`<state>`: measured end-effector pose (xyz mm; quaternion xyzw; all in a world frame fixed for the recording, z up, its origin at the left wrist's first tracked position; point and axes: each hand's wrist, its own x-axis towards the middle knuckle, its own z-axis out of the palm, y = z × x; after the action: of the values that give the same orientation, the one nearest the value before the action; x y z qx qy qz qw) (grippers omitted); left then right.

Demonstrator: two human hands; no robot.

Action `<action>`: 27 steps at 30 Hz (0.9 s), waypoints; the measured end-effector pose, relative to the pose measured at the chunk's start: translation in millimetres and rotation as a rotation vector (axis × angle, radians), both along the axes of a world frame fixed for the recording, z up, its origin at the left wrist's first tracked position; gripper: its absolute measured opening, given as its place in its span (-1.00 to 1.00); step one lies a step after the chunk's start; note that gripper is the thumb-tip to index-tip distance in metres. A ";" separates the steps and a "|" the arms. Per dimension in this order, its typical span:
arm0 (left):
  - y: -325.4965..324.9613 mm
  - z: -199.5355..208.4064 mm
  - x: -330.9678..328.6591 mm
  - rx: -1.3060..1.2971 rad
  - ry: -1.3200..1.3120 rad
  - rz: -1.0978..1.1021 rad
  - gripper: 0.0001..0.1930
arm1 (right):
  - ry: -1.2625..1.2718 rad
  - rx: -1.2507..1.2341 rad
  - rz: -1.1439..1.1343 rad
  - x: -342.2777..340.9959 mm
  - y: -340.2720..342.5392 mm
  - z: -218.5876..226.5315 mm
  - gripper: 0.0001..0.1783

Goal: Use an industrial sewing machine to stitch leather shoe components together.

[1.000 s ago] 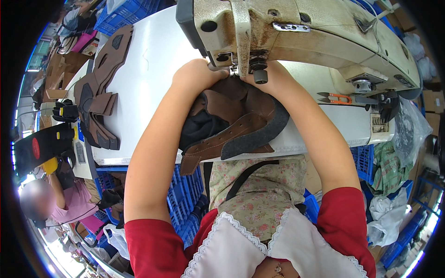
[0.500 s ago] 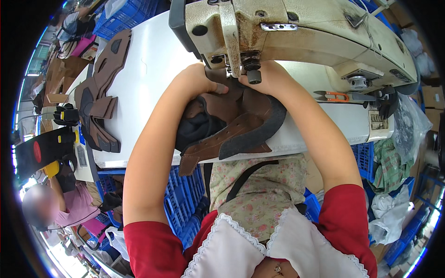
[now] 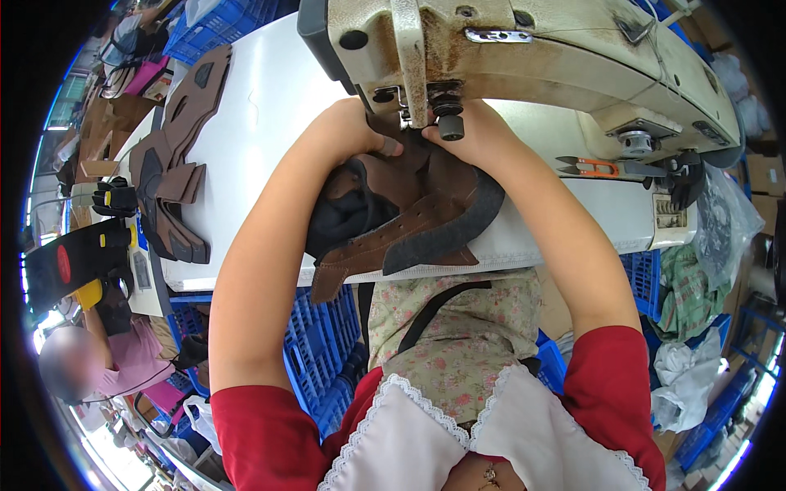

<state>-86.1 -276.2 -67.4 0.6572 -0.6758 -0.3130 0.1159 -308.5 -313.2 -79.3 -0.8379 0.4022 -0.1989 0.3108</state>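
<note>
Under the head of a sewing machine (image 3: 524,69) lies a brown leather shoe upper (image 3: 397,186) with black lining and straps pierced by holes. My left hand (image 3: 354,131) is closed on its left side, thumb on top of the leather. From the other side my right hand (image 3: 471,135) grips the upper, close to the presser foot; the machine's head partly covers its fingers. The upper's loose end, with a black-backed strap, hangs over the table's front edge. The needle point and the seam are hidden.
Several stacked brown leather pieces (image 3: 170,168) lie on the left of the white table (image 3: 262,110). Orange-handled thread snips (image 3: 594,167) rest at the right under the machine arm. Blue plastic crates (image 3: 315,344) stand below the table. A co-worker (image 3: 135,352) sits at far left.
My left forearm and the upper's hanging end have shifted slightly left. Both hands keep their hold beside the presser foot, and the whole view has moved a little.
</note>
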 end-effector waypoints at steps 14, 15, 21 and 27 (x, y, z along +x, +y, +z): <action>-10.9 0.6 7.4 0.037 0.051 -0.043 -0.43 | 0.159 -0.039 -0.037 1.1 -0.9 5.0 -0.59; -11.5 0.7 7.4 0.036 0.051 -0.043 -0.43 | 0.162 -0.053 -0.017 1.5 -3.2 2.3 -0.58; -11.1 10.3 4.1 0.055 0.055 -0.077 -0.47 | 0.151 -0.080 0.022 2.6 -13.6 -16.9 -0.64; -7.0 25.4 0.0 0.103 0.082 -0.052 -0.48 | 0.114 -0.028 0.005 2.1 -11.2 -15.9 -0.67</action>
<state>-86.1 -283.2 -42.0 0.6310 -0.6704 -0.3770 0.1012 -306.4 -324.4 -95.2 -0.8531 0.4146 -0.1555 0.2761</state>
